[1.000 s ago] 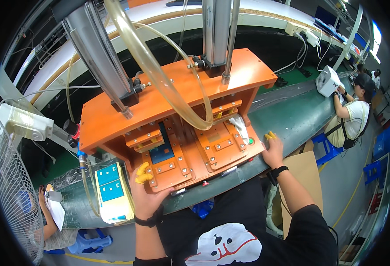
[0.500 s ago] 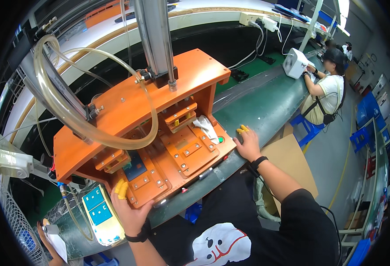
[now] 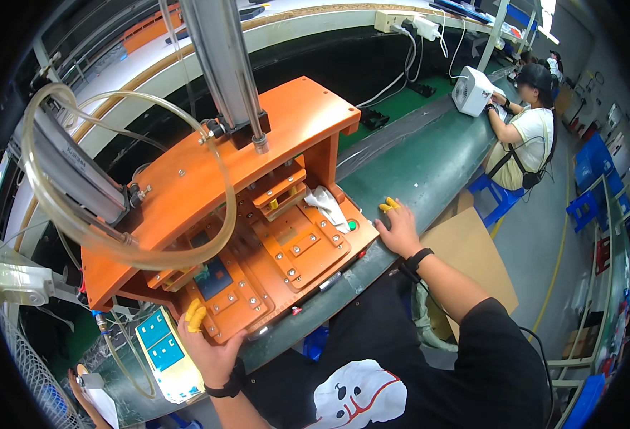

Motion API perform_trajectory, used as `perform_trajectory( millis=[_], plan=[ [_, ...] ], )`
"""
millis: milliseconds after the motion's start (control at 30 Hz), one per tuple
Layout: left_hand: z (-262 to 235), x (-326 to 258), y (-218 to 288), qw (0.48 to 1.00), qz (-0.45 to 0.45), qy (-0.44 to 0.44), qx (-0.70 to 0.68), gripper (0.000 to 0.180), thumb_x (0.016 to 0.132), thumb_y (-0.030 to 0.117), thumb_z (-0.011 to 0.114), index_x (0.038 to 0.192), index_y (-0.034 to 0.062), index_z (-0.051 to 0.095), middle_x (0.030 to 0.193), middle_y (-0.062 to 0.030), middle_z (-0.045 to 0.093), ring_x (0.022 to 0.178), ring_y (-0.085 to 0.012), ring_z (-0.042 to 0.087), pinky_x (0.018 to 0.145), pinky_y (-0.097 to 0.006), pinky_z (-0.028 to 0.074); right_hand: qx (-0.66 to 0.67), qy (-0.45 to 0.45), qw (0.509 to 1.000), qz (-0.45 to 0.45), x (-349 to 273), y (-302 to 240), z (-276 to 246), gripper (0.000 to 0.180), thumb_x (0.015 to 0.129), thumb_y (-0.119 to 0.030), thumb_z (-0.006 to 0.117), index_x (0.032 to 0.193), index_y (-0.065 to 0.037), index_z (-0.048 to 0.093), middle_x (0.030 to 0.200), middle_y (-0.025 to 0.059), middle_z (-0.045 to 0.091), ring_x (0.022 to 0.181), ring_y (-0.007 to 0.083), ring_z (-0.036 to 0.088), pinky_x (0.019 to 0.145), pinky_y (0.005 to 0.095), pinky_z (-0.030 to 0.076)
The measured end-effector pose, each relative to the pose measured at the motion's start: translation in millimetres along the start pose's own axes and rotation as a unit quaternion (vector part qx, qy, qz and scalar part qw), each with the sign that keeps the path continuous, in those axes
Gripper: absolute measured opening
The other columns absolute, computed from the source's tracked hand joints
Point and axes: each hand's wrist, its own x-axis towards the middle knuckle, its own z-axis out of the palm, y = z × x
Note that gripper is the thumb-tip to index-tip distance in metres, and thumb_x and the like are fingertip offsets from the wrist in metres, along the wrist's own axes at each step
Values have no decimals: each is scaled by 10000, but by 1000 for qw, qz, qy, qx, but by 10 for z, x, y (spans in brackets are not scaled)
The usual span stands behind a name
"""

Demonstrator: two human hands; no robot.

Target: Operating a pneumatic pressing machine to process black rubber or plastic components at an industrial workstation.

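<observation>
1. The left hand [image 3: 211,350] is at the near left corner of the orange press [image 3: 179,196], its thumb spread along the front edge and its fingers pointing away along the left side. It is loosely spread and has hold of nothing that shows; yellow covers [image 3: 195,315] sit on its fingertips.
2. The right hand [image 3: 399,230] lies palm down on the green work surface [image 3: 422,171], just beside the near right corner of the press. Its fingers are slightly apart and it grasps nothing; it too has yellow fingertip covers.
3. A dark blue panel [image 3: 213,280] lies in the left fixture [image 3: 240,304] of the press, behind the small metal-screwed blocks. Its far end runs into shade under the upper tooling, so I cannot tell how it sits there.
4. The right fixture [image 3: 300,243] shows bare orange plate and screws. To its right, a white cloth [image 3: 327,207] lies on the base near a green button [image 3: 353,224].
5. Left of the press, near the left hand, is a stack of pale yellow sheets [image 3: 184,379] with blue-green pieces [image 3: 161,339] on top.
6. A clear hose [image 3: 218,243] loops over the press's left half.
7. Far right, a co-worker [image 3: 533,129] sits by a white fan [image 3: 472,91].
</observation>
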Motion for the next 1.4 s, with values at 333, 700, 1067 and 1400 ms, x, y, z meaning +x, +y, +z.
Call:
perform_trajectory(
  millis=[333, 700, 1067, 1400],
  plan=[
    [-27, -2, -26, 996, 21, -23, 83, 754, 968, 555, 571, 1432, -33, 482, 1480, -229, 440, 1412, -389, 397, 1174, -469, 298, 119, -68, 990, 13, 1088, 198, -180, 412, 899, -256, 684, 1222, -2, 652, 1163, 257, 662, 1112, 425, 609, 984, 472, 493],
    [31, -34, -56, 999, -38, 9, 8, 693, 1008, 468, 532, 1462, -45, 426, 1512, -238, 388, 1459, -383, 366, 1189, -465, 302, -243, -42, 968, 55, 2895, 432, 478, 376, 907, -165, 603, 1273, -162, 690, 1333, 117, 628, 1269, 331, 549, 962, 470, 475],
    [-27, 115, 313, 993, 59, 95, 28, 727, 1032, 566, 520, 1380, -73, 519, 1336, -248, 582, 1242, -402, 545, 1102, -496, 397, 67, 66, 967, -239, 2214, -28, -600, 160, 840, -177, 737, 947, -59, 757, 905, 149, 716, 887, 342, 690, 790, 456, 555],
    [29, 146, 367, 985, 112, 127, 43, 648, 1058, 520, 490, 1314, -68, 582, 1266, -248, 610, 1174, -416, 566, 1065, -496, 418, 609, -119, 785, -7, 450, -781, -2590, 147, 1072, -133, 527, 1148, -19, 579, 994, 82, 693, 837, 176, 716, 791, 308, 569]
  ],
)
